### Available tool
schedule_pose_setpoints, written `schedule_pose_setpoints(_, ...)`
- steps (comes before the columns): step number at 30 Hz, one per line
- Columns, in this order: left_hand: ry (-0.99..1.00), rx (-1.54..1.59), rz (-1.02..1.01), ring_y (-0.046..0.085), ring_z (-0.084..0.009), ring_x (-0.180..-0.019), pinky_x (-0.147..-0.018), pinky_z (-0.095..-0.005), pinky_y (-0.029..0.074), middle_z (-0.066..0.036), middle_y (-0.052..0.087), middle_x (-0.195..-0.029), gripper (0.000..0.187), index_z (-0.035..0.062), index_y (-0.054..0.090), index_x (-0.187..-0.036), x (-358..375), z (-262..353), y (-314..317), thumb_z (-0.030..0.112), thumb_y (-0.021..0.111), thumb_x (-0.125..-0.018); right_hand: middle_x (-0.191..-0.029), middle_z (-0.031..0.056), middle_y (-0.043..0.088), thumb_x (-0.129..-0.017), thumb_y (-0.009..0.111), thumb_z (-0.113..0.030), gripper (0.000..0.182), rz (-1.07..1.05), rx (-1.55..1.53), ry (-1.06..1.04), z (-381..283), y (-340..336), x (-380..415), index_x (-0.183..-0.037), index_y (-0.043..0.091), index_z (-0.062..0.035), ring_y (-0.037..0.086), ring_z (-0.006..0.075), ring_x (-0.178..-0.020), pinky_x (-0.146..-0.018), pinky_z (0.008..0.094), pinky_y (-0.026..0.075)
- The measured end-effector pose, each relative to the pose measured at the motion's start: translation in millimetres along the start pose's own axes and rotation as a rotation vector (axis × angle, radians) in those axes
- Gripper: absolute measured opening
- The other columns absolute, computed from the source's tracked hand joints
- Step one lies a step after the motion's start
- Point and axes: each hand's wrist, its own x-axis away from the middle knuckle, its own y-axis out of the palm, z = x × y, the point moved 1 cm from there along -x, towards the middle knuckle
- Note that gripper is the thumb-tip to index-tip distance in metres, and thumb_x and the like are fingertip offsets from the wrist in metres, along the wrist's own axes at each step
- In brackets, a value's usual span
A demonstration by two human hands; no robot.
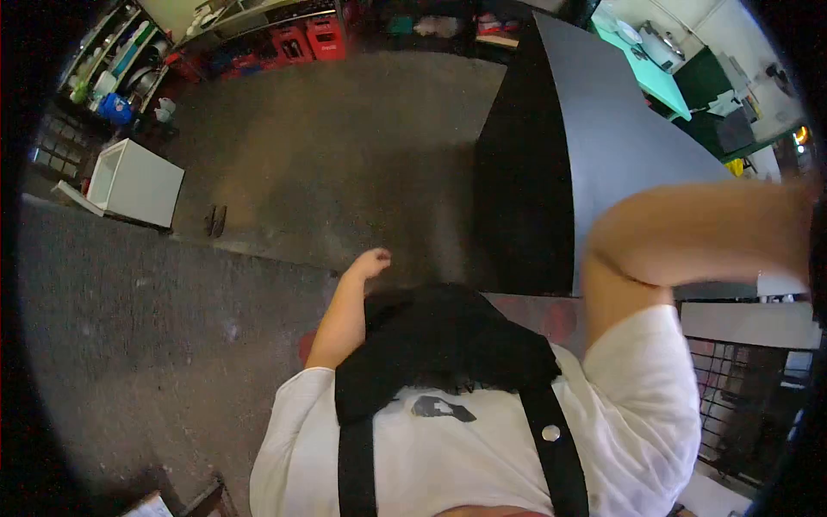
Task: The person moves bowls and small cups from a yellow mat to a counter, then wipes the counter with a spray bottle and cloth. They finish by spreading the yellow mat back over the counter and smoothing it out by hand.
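Note:
My left hand (pixel 373 262) hangs low in front of the black apron (pixel 439 336), over the dark floor. Its fingers are loosely bent and a little apart, and nothing shows in them. My right arm (pixel 689 237) is raised and bent, reaching out to the right across the end of the dark grey counter (pixel 616 112). Motion blurs the forearm, and it runs out at the right edge, so my right hand does not show.
A white open cabinet (pixel 142 185) stands on the floor at the left, with dark sandals (pixel 215 221) beside it. Red crates (pixel 326 38) and laden shelves (pixel 121 56) line the back. A turquoise table (pixel 650 73) with a metal cooker (pixel 662 47) is beyond the counter.

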Motion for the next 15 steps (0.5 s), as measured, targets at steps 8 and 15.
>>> schedule_pose_setpoints(8,-0.805,0.037,0.257,0.058,-0.0289,-0.1,-0.078,-0.04,0.049,-0.016,0.061,-0.111,0.037,0.0063,0.06,-0.118,20.6,-249.2,-59.7,0.027,0.058,-0.087,-0.109,0.0136,0.064,-0.085,0.06,-0.024,0.031,-1.194,-0.078,0.898,320.0,112.5,454.8,-0.109,0.065,-0.005,0.06,0.0301,-0.103,-0.086,0.043,0.049)
schedule_pose_setpoints(15,-0.863,0.231,0.313,0.05,-0.0204,-0.076,-0.064,-0.036,0.046,-0.007,0.053,-0.089,0.029,0.0084,0.056,-0.108,-188.4,-260.5,-198.9,0.031,0.058,-0.09,-0.104,0.0179,0.069,-0.085,0.059,-0.031,0.032,-1.33,0.321,1.744,300.7,-33.0,712.9,-0.1,0.071,-0.0057,0.068,0.0348,-0.089,-0.077,0.0459,0.053)
